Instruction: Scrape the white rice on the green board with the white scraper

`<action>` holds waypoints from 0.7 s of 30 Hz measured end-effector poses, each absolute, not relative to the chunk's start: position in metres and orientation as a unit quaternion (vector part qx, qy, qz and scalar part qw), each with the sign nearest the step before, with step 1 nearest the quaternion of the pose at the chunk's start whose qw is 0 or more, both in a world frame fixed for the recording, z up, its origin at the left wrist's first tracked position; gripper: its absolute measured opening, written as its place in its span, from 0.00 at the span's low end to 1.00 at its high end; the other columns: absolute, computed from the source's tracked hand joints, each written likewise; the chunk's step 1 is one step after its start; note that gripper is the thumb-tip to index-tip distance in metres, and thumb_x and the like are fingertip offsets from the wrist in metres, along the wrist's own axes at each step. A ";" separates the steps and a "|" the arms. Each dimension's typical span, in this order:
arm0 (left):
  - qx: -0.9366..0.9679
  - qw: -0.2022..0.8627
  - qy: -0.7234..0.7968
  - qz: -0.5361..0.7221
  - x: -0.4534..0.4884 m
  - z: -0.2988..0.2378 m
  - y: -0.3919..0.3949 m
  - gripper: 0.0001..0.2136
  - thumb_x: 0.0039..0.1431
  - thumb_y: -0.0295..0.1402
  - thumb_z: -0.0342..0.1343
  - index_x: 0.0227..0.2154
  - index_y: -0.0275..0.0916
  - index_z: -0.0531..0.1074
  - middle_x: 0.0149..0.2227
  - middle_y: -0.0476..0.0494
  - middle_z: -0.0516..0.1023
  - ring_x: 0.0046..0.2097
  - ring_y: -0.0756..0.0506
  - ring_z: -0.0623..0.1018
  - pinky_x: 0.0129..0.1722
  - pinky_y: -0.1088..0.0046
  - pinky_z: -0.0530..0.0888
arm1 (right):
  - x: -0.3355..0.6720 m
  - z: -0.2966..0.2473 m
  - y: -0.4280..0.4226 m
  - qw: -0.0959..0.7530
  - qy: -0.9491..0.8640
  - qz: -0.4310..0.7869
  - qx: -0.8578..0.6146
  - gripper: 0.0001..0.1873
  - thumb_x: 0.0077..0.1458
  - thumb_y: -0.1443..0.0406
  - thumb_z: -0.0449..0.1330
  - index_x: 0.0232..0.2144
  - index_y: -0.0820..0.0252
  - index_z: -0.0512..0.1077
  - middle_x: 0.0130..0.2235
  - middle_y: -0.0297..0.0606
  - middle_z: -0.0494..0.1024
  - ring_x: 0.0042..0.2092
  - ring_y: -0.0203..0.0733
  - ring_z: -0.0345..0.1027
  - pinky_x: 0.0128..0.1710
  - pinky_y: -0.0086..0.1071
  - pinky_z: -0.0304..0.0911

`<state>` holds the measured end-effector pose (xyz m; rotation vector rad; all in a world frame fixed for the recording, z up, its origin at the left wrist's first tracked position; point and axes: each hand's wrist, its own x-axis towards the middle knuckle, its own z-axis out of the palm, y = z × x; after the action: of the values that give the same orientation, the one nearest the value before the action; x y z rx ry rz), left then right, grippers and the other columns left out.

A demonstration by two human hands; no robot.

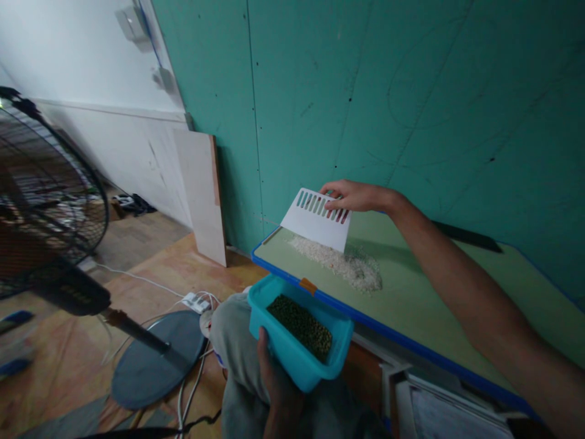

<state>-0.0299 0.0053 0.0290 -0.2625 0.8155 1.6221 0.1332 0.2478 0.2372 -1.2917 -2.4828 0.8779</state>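
White slotted sheet (315, 229) was pinched by right hand (350, 196) at rice (359, 269); turquoise tub (292, 358) of green beans (299, 324) was clasped by left hand (278, 381).

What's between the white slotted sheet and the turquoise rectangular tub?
Head view: pale loose grains, a light-green tabletop strip, then its blue edge with an orange clip.

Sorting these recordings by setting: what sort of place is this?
Probably an indoor room being fitted out: the green wall panels look unfinished, dotted and scrawled with lines; a loose board stands upright by them; a power strip lies on the floor.
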 end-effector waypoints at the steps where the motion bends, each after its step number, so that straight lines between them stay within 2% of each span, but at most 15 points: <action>1: -0.113 0.603 0.362 0.702 -0.030 0.029 0.005 0.24 0.62 0.46 0.53 0.60 0.46 0.69 0.44 0.43 0.84 0.50 0.37 0.80 0.49 0.63 0.77 | 0.132 0.238 0.246 0.108 -0.843 0.299 -0.434 0.16 0.60 0.62 0.62 0.48 0.61 0.67 0.38 0.42 0.80 0.33 0.40 0.76 0.30 0.31 0.73; 7: -0.115 0.622 0.351 0.690 -0.031 0.026 0.005 0.27 0.63 0.46 0.52 0.63 0.45 0.64 0.44 0.41 0.84 0.47 0.37 0.82 0.48 0.58 0.77 | 0.131 0.242 0.243 0.139 -0.843 0.291 -0.431 0.14 0.60 0.66 0.62 0.48 0.61 0.68 0.36 0.40 0.80 0.32 0.40 0.76 0.28 0.30 0.73; 12: -0.122 0.629 0.341 0.687 -0.033 0.021 0.005 0.26 0.63 0.47 0.52 0.61 0.43 0.67 0.43 0.40 0.84 0.48 0.36 0.81 0.49 0.58 0.76 | 0.129 0.239 0.245 0.142 -0.843 0.285 -0.433 0.13 0.59 0.66 0.62 0.47 0.60 0.69 0.37 0.41 0.81 0.32 0.41 0.77 0.28 0.32 0.74; 16: -0.120 0.621 0.340 0.696 -0.033 0.018 0.007 0.24 0.63 0.45 0.52 0.61 0.46 0.67 0.43 0.43 0.84 0.46 0.38 0.82 0.50 0.60 0.76 | 0.127 0.235 0.249 0.147 -0.848 0.270 -0.432 0.13 0.58 0.67 0.62 0.46 0.61 0.69 0.36 0.40 0.81 0.31 0.40 0.76 0.27 0.29 0.73; 21: -0.124 0.636 0.327 0.688 -0.033 0.017 0.007 0.27 0.62 0.46 0.54 0.62 0.44 0.66 0.44 0.41 0.84 0.45 0.36 0.82 0.49 0.57 0.76 | 0.124 0.231 0.250 0.155 -0.851 0.260 -0.430 0.13 0.58 0.67 0.62 0.46 0.61 0.69 0.37 0.41 0.81 0.31 0.40 0.77 0.27 0.30 0.73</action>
<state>-0.0331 0.0069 0.0165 -0.2844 0.7460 1.5722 0.1243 0.2502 0.2313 -1.2316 -2.4365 0.7443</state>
